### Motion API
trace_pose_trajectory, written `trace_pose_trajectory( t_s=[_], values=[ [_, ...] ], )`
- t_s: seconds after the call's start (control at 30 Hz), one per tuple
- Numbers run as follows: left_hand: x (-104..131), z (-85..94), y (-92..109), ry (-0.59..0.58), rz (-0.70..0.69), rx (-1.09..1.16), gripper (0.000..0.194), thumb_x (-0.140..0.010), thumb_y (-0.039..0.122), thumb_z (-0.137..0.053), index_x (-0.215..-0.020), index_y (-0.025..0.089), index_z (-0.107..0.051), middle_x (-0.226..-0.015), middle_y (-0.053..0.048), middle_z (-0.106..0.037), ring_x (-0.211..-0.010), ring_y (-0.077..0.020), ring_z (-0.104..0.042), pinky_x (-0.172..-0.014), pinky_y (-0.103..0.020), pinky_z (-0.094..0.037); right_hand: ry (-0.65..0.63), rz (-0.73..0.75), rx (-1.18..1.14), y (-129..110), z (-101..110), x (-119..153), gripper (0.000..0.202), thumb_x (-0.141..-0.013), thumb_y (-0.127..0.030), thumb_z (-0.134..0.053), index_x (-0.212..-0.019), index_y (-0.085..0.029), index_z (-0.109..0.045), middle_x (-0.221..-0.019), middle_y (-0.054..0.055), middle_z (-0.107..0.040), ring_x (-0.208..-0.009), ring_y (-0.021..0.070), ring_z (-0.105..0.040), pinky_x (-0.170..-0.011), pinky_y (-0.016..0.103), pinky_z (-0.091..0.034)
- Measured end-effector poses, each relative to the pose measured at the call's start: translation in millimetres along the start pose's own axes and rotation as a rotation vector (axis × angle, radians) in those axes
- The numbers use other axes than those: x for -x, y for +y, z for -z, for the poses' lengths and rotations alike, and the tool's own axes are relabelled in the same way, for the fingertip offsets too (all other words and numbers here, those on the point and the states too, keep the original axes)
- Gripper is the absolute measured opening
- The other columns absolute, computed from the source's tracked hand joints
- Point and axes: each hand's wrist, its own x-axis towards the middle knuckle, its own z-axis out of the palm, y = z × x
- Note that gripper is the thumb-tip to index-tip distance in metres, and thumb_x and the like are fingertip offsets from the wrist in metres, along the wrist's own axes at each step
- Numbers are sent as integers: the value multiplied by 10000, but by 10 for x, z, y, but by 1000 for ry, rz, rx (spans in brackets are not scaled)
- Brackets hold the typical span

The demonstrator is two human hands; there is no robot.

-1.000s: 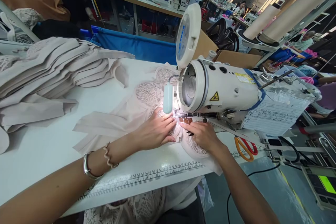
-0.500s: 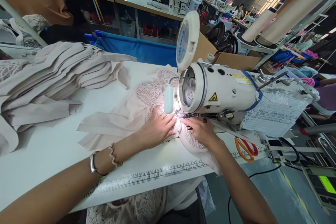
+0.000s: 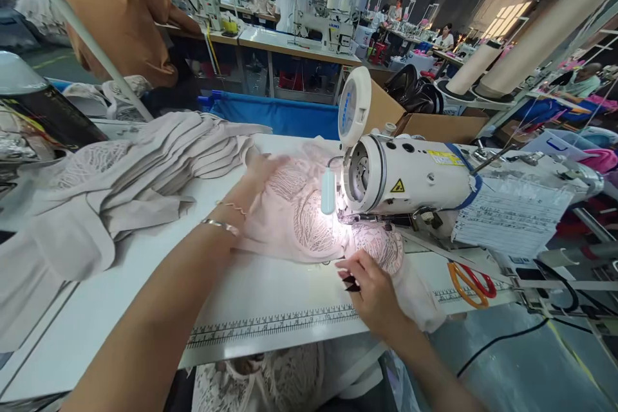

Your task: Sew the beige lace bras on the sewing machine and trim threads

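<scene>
A pale pink lace bra [image 3: 316, 222] lies spread on the white table, partly under the needle area of the sewing machine [image 3: 410, 170], where a lamp lights it brightly. My left hand [image 3: 263, 167] is at the bra's far left side, close to the pile of beige bra pieces [image 3: 178, 141]. Motion smears its fingers, so their grip does not show. My right hand [image 3: 374, 293] is in front of the machine, just above the near edge of the lace. Its fingers are curled around a small black pointed tool [image 3: 351, 283], mostly hidden in the palm.
Orange-handled scissors [image 3: 468, 284] lie at the table's right, beside a red handle. A printed ruler [image 3: 280, 325] runs along the front edge. Beyond the table hangs a blue cloth bin [image 3: 275, 116]. A person in orange [image 3: 120, 13] sits at the back left. More beige lace rests on my lap.
My left hand has left the needle area and moved far left across the bra. My right hand has drawn back toward me, off the fabric, with the black tool. The view has shifted left.
</scene>
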Motion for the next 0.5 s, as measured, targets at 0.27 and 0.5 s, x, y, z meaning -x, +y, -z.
trace_pose_trajectory(
  t_s=[0.27,0.5],
  values=[
    [352,769,-30,-5,-238,866,384,-960,449,-442,-1074,172,-683,-1207,-92,-728,-1371,-337,-490,-1164,-565,-392,-447,-444,-1294,-387,-541,-406,572,-916,-741,-501,-714,-206,-525,-460,-119,-278,-394,63,-180,-401,217,-182],
    [425,838,43,10,-311,871,441,-997,486,-391,-1136,165,-660,-1348,-95,-660,-1418,-324,-432,-1183,-547,-369,-211,-651,-1935,-652,-689,-1348,397,-1056,-339,-357,-714,-194,-497,-585,-80,-229,-471,105,-117,-392,175,-201]
  ],
)
